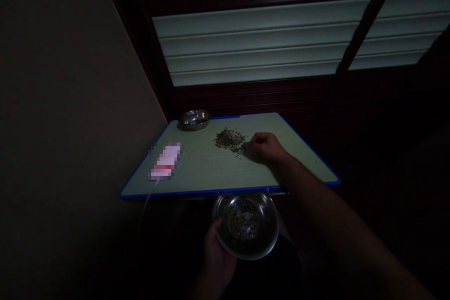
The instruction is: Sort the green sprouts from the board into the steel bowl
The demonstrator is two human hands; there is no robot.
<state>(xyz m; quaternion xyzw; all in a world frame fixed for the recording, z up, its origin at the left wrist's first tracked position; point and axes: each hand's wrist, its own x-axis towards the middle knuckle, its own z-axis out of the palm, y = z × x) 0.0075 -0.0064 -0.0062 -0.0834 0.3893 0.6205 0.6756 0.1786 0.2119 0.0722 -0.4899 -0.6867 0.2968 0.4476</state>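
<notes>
Seeds [229, 138] lie in a loose heap on the counter [197, 180], thin and scattered at the margins. At the right margin of the heap is the right hand [269, 146], fingers curled and tips low; whether they are pressed together or pinch a seed cannot be told in this dim light. Work from the margin inward, fingertips close to the surface, so that stray seeds do not scatter.

On the wearer's side of the heap, past the near edge, the left hand [220, 255] grips a steel bowl [267, 233], thumb over the rim. Small greenish pieces cover part of its base. Keep this bowl level and close to the edge to limit spills.

Left of the heap, towards the far edge, stands a second bowl [195, 125]. Left and nearer the wearer lies a phone [165, 161] with a cable [145, 202] attached. Beyond the heap is a slatted panel [260, 43].
</notes>
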